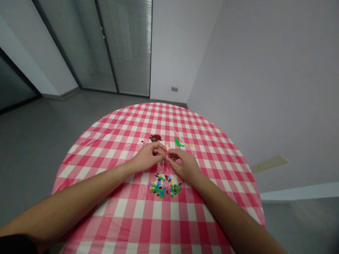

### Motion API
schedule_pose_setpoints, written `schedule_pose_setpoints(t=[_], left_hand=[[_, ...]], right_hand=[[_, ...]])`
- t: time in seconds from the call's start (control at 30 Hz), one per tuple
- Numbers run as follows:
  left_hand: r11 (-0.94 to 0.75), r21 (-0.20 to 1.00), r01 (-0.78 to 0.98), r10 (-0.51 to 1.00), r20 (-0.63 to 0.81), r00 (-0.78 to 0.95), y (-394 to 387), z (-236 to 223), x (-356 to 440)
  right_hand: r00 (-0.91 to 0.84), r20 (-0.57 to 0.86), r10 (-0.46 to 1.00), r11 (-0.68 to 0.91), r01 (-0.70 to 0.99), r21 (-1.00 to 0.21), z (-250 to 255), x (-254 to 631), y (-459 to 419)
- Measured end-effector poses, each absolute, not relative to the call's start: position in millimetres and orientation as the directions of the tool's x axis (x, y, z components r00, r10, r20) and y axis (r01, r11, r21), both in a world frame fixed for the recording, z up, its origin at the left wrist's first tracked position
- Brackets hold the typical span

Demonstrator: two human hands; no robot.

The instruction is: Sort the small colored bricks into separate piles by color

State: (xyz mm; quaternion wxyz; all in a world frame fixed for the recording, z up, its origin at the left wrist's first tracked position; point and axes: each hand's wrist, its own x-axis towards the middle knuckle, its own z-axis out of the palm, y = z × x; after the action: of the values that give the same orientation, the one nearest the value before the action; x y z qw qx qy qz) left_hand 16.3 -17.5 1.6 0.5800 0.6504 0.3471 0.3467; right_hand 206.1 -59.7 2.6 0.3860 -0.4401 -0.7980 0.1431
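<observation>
My left hand (150,156) and my right hand (184,164) meet fingertip to fingertip over the middle of the table. Both are closed in a pinch. Whatever sits between the fingers is too small and too covered to name. Just beyond the fingertips lie a few cream-coloured pieces (167,147). Behind my left hand is a heap of dark brown pieces (155,138), with small red pieces (143,141) to its left. Past my right hand are green pieces (178,142) and a yellow piece (192,145). Nearer to me spreads a mixed pile of tiny coloured building bricks (165,186).
A pink-and-white checked tablecloth (169,225) covers the round table. Beyond its far edge stand a glass partition with blinds (127,53) and a white wall (180,46) with a socket (174,89). Another wall (278,88) rises on the right.
</observation>
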Motion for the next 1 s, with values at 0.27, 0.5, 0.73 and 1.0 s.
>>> schedule_pose_setpoints(t=[0.27,0.5,0.73,1.0], left_hand=[[-0.063,0.997,0.049,0.821,0.024,0.57,-14,0,14],[-0.049,0.997,0.063,0.809,0.003,0.588,-15,1,14],[-0.08,0.992,0.096,0.845,0.016,0.534,-14,4,12],[-0.097,0.99,0.106,0.848,0.026,0.529,-13,-1,12]], right_hand=[[-0.439,0.462,0.77,0.625,0.664,-0.411,6,208,-60],[-0.441,0.433,0.786,0.611,0.662,-0.434,7,211,-60],[-0.383,0.481,0.789,0.603,0.632,-0.487,11,215,-59],[-0.25,0.369,0.895,0.413,0.775,-0.478,27,264,-39]])
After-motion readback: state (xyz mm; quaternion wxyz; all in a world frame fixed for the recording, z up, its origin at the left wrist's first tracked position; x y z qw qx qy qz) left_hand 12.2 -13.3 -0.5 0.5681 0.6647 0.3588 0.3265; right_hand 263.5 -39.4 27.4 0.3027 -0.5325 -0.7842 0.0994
